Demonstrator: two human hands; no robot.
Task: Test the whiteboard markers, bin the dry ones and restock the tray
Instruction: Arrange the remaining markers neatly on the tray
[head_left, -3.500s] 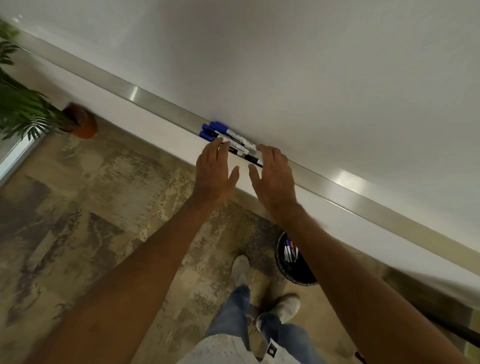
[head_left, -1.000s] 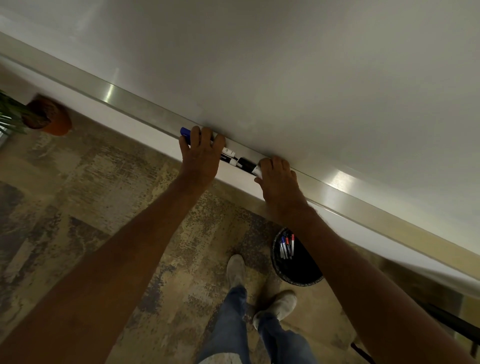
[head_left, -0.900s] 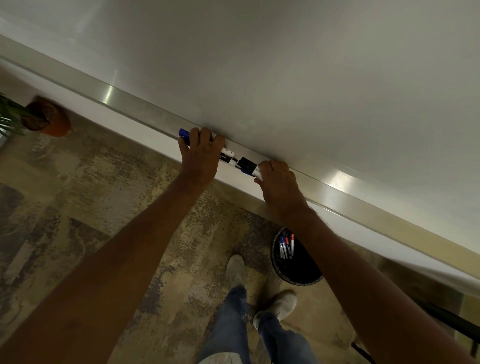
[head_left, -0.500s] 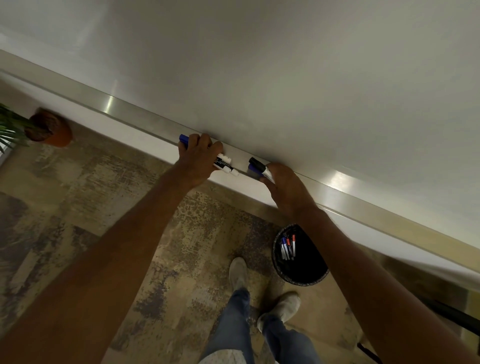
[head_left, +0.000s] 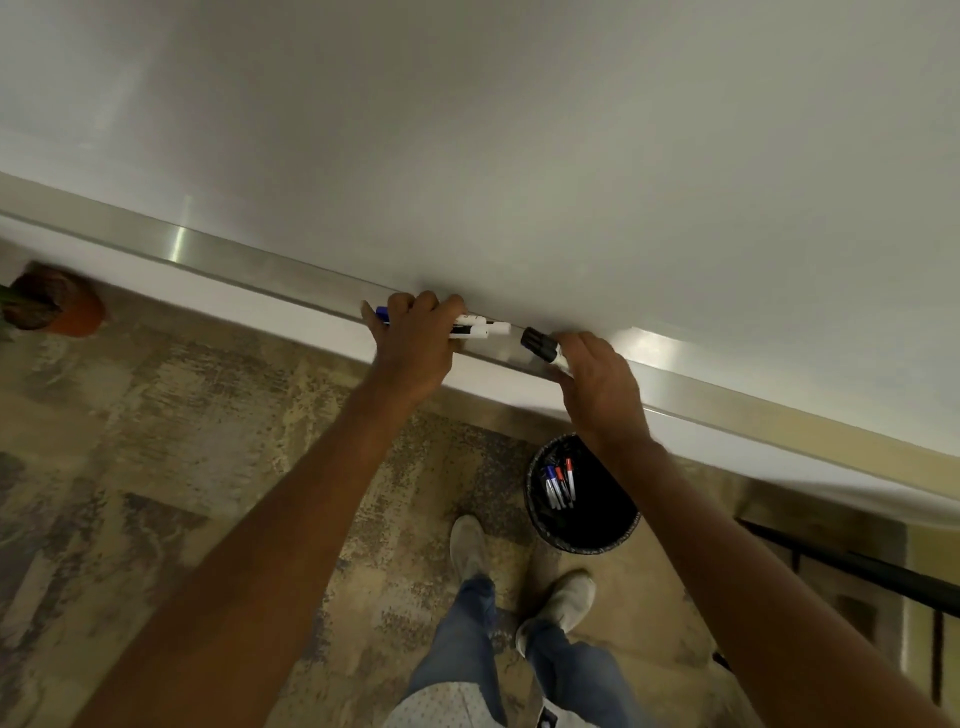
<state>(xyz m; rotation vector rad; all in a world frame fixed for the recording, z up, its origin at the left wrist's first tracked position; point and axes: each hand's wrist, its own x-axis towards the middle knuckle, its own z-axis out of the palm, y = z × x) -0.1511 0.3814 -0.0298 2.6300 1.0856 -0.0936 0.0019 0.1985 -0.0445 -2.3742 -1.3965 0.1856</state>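
A metal marker tray (head_left: 270, 265) runs along the foot of the whiteboard (head_left: 519, 130). My left hand (head_left: 415, 343) grips a bunch of markers (head_left: 475, 328) on the tray; a blue cap shows at its left, white barrel ends at its right. My right hand (head_left: 597, 384) holds a black-capped marker (head_left: 540, 346) just right of them, cap pointing left. Below on the floor, a black bin (head_left: 597, 525) holds several markers (head_left: 560, 480) with blue and red caps.
A potted plant (head_left: 52, 304) stands on the patterned floor at the far left by the wall. My feet (head_left: 519, 566) are just left of the bin. A dark bar (head_left: 857, 564) crosses the lower right.
My right hand has drawn the black-capped marker a little to the right, away from the bunch that my left hand holds. The two hands stand further apart.
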